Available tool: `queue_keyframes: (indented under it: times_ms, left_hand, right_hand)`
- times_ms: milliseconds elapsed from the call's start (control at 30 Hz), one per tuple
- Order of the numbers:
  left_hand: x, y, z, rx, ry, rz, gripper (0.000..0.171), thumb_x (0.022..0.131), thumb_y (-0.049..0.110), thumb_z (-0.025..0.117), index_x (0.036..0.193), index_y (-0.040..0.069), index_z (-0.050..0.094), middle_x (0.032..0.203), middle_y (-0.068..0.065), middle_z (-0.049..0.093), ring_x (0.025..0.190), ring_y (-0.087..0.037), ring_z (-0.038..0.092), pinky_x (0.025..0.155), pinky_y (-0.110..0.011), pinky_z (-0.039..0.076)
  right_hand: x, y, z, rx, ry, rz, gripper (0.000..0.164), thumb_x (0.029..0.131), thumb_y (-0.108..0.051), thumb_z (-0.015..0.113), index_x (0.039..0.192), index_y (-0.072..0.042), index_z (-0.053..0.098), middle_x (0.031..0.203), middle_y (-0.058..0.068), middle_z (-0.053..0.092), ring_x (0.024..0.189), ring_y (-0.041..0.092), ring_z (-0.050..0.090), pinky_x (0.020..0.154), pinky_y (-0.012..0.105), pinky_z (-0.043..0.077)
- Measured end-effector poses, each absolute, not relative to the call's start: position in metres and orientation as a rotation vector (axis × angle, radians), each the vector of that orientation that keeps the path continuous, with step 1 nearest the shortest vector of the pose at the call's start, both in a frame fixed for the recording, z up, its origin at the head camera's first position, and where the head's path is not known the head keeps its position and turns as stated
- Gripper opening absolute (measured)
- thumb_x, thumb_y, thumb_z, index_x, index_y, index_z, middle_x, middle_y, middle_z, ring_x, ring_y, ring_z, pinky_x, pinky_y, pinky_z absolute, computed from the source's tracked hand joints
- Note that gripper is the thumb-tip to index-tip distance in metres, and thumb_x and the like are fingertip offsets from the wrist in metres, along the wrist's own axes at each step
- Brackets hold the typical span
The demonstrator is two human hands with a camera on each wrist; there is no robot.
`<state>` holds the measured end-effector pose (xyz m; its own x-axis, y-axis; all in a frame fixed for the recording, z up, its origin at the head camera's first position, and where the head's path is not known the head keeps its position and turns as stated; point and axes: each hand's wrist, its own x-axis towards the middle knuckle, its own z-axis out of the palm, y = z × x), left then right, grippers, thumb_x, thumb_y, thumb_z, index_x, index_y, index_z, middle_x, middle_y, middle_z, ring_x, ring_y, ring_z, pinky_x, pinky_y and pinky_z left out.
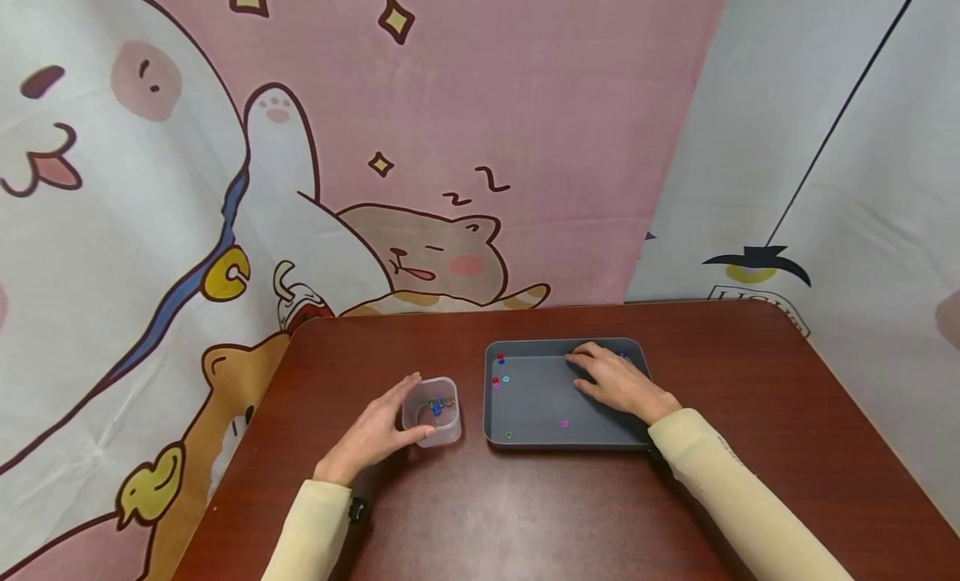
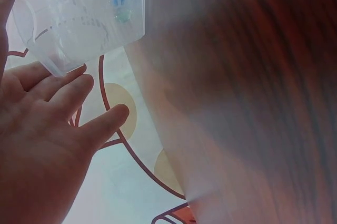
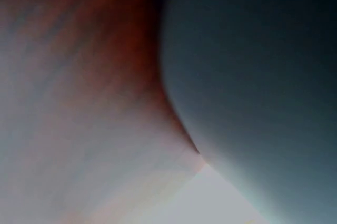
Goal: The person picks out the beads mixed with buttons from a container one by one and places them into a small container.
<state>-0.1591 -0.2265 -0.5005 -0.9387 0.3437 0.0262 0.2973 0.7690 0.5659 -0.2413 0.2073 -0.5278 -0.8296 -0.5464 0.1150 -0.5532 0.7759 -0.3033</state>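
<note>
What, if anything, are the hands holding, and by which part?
The left hand holds the clear container by its left side, between thumb and fingers. The right hand is over the gray tray; nothing held is visible.

My dark grey tray (image 1: 536,402) is lying flat, with tiny beads (image 1: 506,379) in red, blue, light blue and pink sitting along its left side. A green ring (image 1: 509,435) is resting by its near left corner, a pink ring (image 1: 565,424) toward its near edge. My right hand (image 1: 618,385) is hanging over its right half. Left of the tray, my left hand (image 1: 378,431) is holding an upright, see-through squarish tub (image 1: 444,436), mostly blue beads (image 1: 437,408) lying inside.
</note>
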Motion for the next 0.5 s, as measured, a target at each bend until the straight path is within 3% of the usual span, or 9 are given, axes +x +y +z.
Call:
queue_keyframes:
  times_ms: [500]
  left_hand:
    - [-0.1588,-0.2270,-0.5009,0.524,2.875,0.911,0.094,0.088,0.054,0.079,0.160,0.008,0.039,0.164,-0.016,0.037,0.147,-0.037,0.041,0.113,-0.060,0.038]
  right_hand:
    - [-0.2374,0.2037,-0.5276,0.946,-2.869,0.468,0.036,0.093,-0.012,0.078,0.128,-0.005,0.071,0.123,0.012,0.068,0.115,0.033,0.065,0.093,0.054,0.055]
